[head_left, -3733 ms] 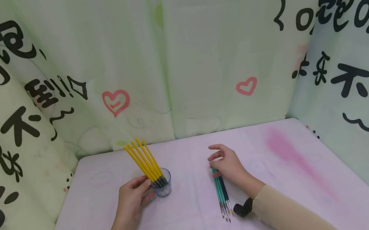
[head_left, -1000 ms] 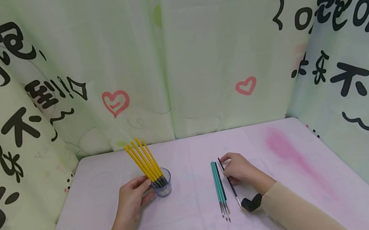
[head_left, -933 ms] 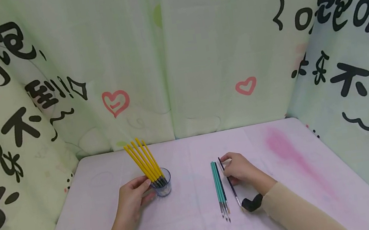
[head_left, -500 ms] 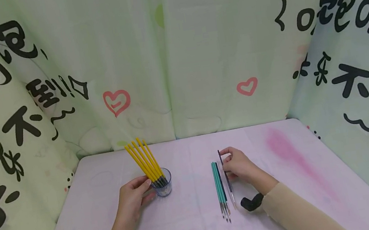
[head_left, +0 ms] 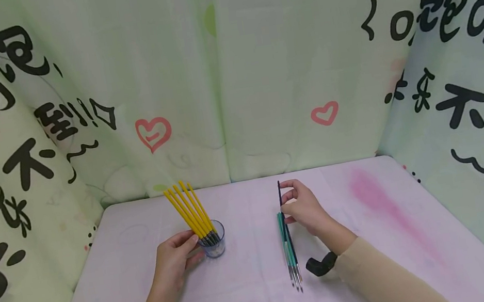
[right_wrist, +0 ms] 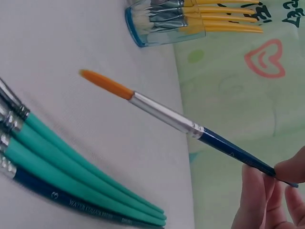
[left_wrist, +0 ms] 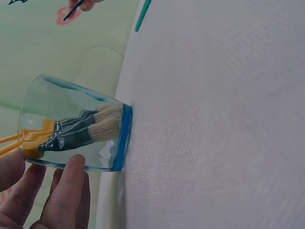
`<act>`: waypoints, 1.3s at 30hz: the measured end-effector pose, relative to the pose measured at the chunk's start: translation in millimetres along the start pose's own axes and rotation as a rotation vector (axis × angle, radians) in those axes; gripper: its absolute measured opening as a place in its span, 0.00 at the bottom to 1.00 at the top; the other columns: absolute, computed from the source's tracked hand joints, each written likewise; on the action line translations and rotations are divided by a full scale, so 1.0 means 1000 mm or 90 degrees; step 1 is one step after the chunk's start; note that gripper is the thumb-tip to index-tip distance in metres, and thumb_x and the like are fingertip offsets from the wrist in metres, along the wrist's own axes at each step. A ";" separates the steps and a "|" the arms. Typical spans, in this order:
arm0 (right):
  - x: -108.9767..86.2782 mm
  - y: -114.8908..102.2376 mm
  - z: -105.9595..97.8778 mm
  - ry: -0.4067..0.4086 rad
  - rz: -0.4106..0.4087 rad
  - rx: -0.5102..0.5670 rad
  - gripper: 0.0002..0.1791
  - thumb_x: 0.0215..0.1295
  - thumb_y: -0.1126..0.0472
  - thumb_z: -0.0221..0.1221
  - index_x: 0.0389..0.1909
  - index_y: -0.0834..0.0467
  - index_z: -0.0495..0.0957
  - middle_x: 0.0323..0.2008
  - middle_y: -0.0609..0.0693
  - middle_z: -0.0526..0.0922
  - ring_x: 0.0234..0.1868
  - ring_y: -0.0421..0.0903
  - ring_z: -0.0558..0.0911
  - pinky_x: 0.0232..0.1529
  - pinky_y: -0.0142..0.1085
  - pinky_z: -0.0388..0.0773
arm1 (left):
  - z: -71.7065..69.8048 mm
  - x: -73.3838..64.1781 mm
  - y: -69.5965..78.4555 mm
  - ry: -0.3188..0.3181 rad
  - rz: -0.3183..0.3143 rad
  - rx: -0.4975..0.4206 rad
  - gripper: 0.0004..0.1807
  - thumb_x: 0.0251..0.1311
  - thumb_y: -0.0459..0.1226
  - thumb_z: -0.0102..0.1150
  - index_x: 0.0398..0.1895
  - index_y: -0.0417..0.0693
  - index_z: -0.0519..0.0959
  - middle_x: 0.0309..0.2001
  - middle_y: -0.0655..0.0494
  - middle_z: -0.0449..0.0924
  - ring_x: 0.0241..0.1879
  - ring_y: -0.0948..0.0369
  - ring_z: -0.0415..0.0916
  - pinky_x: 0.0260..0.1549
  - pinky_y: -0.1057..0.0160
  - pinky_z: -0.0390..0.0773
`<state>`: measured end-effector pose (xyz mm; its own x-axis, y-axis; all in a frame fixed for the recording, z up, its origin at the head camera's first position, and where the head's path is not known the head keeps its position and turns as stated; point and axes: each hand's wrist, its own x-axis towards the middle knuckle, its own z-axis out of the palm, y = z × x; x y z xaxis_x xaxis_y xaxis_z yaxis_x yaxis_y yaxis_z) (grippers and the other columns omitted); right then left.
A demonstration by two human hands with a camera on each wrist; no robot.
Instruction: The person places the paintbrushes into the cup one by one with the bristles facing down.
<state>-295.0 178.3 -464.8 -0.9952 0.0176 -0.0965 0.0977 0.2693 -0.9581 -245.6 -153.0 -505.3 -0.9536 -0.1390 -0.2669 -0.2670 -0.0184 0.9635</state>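
My left hand (head_left: 173,258) holds a clear drinking glass (left_wrist: 125,138) with a blue base, thumb and fingers at its near side. Yellow-handled paintbrushes (head_left: 189,212) lean left in the glass, their pale bristles (left_wrist: 106,128) down. Between thumb and fingers, my right hand (head_left: 304,209) pinches a dark blue paintbrush (right_wrist: 164,112) by its handle end. Its orange bristles point down, off the table, in the right wrist view. Below it lie several teal paintbrushes (right_wrist: 90,167) and another dark blue paintbrush (right_wrist: 62,193), side by side.
A pale pink table (head_left: 254,295) carries everything, with a pink smear (head_left: 386,207) on its right side. Printed curtains (head_left: 259,75) stand behind the far edge and along both sides. A black wrist mount (head_left: 321,265) sticks out from each sleeve.
Earlier my right hand was over the brushes on the table. It drew one dark blue brush to the right, then lifted it up and back left. The left hand and glass stay put.
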 end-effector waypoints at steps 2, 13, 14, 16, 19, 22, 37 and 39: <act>0.000 -0.005 0.003 0.002 -0.016 0.027 0.33 0.66 0.75 0.61 0.72 0.57 0.69 0.43 0.56 0.76 0.34 0.47 0.80 0.31 0.36 0.91 | 0.000 0.000 0.000 0.000 0.001 0.000 0.19 0.75 0.36 0.65 0.64 0.38 0.82 0.64 0.37 0.82 0.50 0.59 0.87 0.50 0.57 0.93; -0.003 -0.030 0.028 0.001 -0.104 0.119 0.34 0.66 0.78 0.58 0.72 0.57 0.67 0.43 0.55 0.76 0.36 0.46 0.82 0.34 0.40 0.93 | 0.000 0.000 0.000 0.001 -0.002 0.004 0.19 0.76 0.35 0.64 0.65 0.39 0.82 0.65 0.37 0.81 0.50 0.59 0.87 0.50 0.57 0.93; -0.003 -0.032 0.030 0.000 -0.110 0.123 0.33 0.66 0.78 0.58 0.71 0.57 0.67 0.43 0.55 0.76 0.36 0.46 0.82 0.35 0.41 0.93 | 0.000 0.000 0.000 0.000 -0.001 0.002 0.19 0.76 0.35 0.64 0.65 0.38 0.82 0.65 0.36 0.81 0.50 0.59 0.87 0.50 0.57 0.93; -0.004 -0.037 0.035 -0.005 -0.123 0.131 0.33 0.67 0.78 0.59 0.71 0.56 0.67 0.43 0.55 0.77 0.36 0.46 0.82 0.36 0.41 0.93 | -0.001 0.000 0.000 -0.004 0.001 -0.002 0.19 0.76 0.36 0.64 0.65 0.37 0.82 0.65 0.36 0.80 0.49 0.59 0.87 0.50 0.57 0.93; -0.005 -0.043 0.041 -0.014 -0.142 0.144 0.33 0.68 0.79 0.59 0.71 0.56 0.67 0.43 0.54 0.76 0.36 0.46 0.82 0.36 0.41 0.94 | -0.001 -0.001 0.000 -0.007 0.004 -0.004 0.20 0.76 0.36 0.65 0.65 0.36 0.81 0.65 0.35 0.80 0.50 0.59 0.87 0.50 0.56 0.93; -0.005 -0.050 0.049 -0.018 -0.168 0.166 0.33 0.68 0.81 0.59 0.70 0.57 0.66 0.43 0.53 0.76 0.35 0.45 0.81 0.35 0.39 0.93 | -0.001 -0.001 0.001 -0.006 0.005 -0.004 0.20 0.76 0.36 0.65 0.65 0.36 0.81 0.65 0.35 0.80 0.50 0.59 0.87 0.51 0.55 0.92; -0.002 -0.072 0.093 -0.004 -0.248 0.235 0.34 0.65 0.84 0.58 0.68 0.56 0.68 0.41 0.53 0.75 0.37 0.44 0.79 0.34 0.35 0.92 | -0.001 0.001 0.000 -0.011 0.008 -0.014 0.20 0.75 0.36 0.65 0.65 0.35 0.81 0.64 0.35 0.81 0.46 0.61 0.87 0.49 0.56 0.93; 0.000 -0.071 0.097 -0.004 -0.253 0.230 0.33 0.66 0.84 0.58 0.68 0.56 0.68 0.42 0.54 0.75 0.38 0.45 0.80 0.35 0.36 0.92 | -0.001 0.001 -0.001 -0.010 0.008 -0.013 0.20 0.75 0.36 0.65 0.65 0.35 0.81 0.64 0.35 0.81 0.46 0.61 0.87 0.49 0.55 0.93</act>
<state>-300.8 65.4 -423.1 -0.9562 -0.0242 0.2917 -0.2883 -0.0937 -0.9529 -245.9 -154.1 -505.9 -0.9590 -0.1240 -0.2549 -0.2523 -0.0364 0.9670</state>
